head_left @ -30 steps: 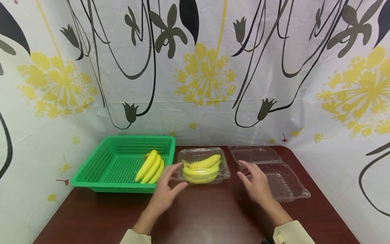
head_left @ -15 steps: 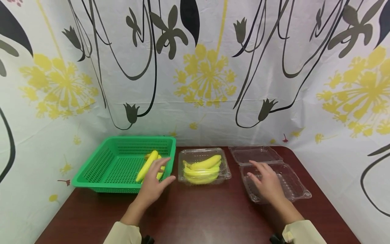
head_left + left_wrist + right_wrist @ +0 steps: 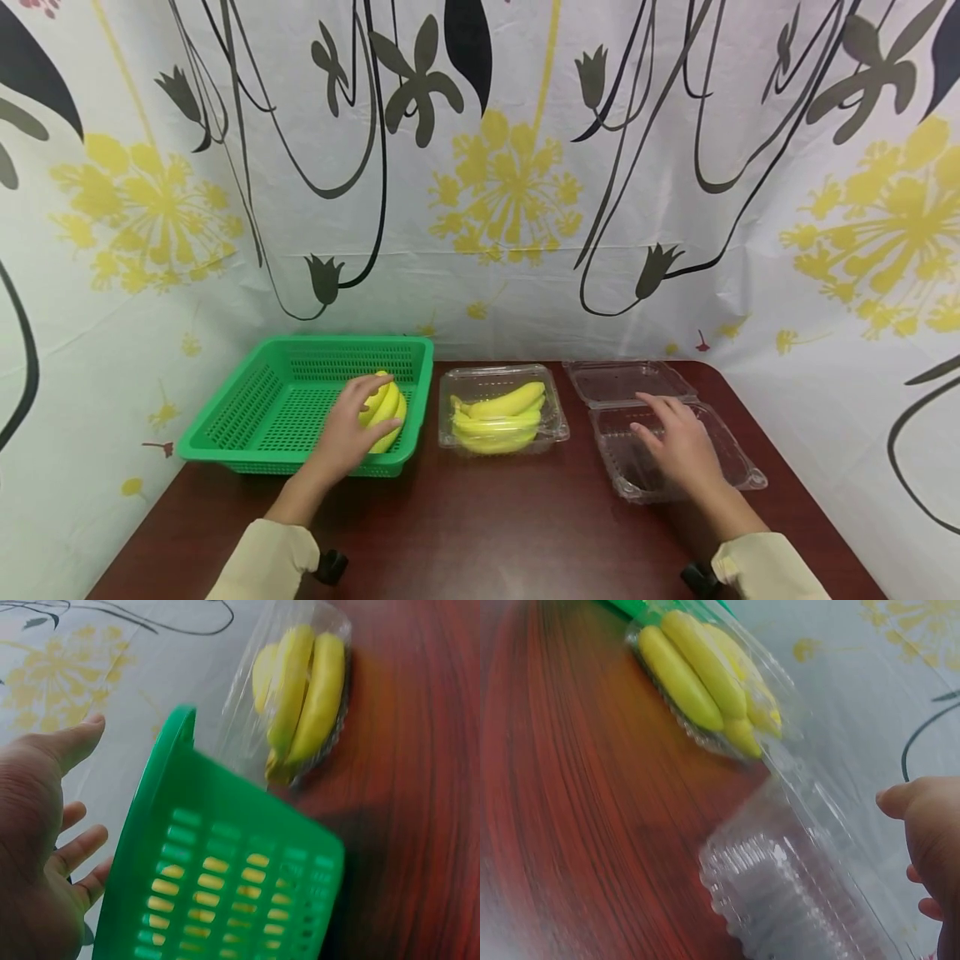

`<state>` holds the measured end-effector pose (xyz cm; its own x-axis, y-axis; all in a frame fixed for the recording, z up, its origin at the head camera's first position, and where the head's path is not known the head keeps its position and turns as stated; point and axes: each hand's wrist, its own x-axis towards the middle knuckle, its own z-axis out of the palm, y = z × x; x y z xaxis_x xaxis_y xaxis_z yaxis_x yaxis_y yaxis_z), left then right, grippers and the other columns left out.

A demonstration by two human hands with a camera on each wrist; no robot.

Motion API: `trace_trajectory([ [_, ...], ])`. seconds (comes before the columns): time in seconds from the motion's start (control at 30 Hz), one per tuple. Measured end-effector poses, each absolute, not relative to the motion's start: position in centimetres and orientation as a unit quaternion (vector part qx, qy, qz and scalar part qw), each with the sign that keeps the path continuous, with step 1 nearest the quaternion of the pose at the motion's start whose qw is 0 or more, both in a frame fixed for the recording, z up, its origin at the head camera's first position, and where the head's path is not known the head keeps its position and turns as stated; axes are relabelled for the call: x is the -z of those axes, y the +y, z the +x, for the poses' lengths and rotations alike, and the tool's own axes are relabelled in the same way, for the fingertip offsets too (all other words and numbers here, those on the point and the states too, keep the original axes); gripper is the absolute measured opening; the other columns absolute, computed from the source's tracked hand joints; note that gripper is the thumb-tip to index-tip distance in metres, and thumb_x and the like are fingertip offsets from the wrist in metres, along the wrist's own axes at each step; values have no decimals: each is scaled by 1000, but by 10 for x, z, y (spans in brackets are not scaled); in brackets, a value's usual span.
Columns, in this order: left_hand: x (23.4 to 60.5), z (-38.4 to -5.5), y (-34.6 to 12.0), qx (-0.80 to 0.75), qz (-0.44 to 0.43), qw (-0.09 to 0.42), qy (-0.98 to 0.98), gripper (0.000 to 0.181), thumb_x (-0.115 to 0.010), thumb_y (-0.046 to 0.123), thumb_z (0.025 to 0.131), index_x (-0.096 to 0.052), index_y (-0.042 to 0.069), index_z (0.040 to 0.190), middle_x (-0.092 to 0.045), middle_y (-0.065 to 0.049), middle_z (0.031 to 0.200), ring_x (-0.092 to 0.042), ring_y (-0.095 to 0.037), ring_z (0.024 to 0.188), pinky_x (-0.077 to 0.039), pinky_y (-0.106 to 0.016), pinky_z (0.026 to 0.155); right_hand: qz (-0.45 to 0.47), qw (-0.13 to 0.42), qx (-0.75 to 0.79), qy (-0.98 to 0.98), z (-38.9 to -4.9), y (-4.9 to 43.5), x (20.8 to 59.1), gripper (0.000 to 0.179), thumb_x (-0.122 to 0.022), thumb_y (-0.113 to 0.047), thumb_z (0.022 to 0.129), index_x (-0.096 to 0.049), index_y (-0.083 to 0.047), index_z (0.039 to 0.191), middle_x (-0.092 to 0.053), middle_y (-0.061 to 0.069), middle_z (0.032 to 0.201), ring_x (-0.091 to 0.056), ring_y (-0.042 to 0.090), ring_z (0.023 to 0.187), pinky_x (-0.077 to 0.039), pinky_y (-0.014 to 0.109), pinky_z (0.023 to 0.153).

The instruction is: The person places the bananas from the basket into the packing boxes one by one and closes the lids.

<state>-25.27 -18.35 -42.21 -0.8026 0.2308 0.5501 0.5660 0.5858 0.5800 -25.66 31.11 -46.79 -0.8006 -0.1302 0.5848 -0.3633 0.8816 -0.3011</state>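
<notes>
My left hand (image 3: 347,429) hovers over the right part of the green basket (image 3: 300,462), fingers spread and nothing in its grasp. Beneath it, a bunch of yellow bananas (image 3: 392,417) lies in the basket, partly covered by the hand. Through the slots of the basket wall (image 3: 225,795), yellow shows in the left wrist view. My right hand (image 3: 681,446), fingers loosely extended, is above an open clear plastic clamshell container (image 3: 723,442) with no fruit in it. Between the hands sits a closed clear clamshell (image 3: 558,417) holding another bunch of bananas (image 3: 498,421).
All of these stand along the back of a dark red-brown wooden table (image 3: 480,525). Behind and beside it hangs a white cloth (image 3: 510,308) with a floral print. The open container's lid (image 3: 630,381) lies folded back toward the cloth.
My left hand has moved left from the closed banana container to over the basket. My right hand has shifted right, over the open container. The containers and basket have stayed in place.
</notes>
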Motion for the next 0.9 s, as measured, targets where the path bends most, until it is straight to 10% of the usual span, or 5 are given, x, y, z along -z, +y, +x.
trace_trajectory([
  [0.9,416,-285,-236,321,-163,54,-931,70,-73,24,89,-39,8,148,-39,-26,140,-47,-47,118,-46,-58,85,70,289,-170,-940,-252,374,468,58,-82,-13,76,-57,-3,127,-48,27,127,-42,53,109,-33,71,80],
])
